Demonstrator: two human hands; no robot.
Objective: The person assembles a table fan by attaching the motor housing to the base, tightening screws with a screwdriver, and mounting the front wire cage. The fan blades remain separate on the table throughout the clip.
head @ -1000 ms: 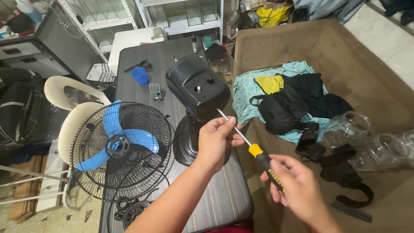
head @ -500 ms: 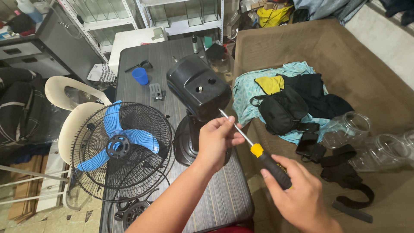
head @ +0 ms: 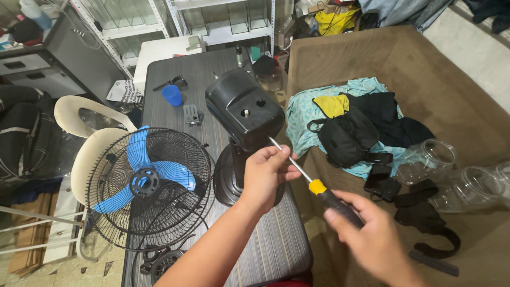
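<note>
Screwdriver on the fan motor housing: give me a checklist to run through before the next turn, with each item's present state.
1. Right hand gripping the screwdriver handle: ok.
2. Left hand steadying the metal shaft near the tip: ok.
3. Tip seated in a screw on the black motor housing: cannot tell, the tip meets the housing's lower edge and no screw shows.
4. Housing standing on its base on the table: ok.
5. Fan grille with blue blades clear of both hands: ok, it sits apart on the left.
6. Blue cup out of the way: ok, at the far end.
</note>
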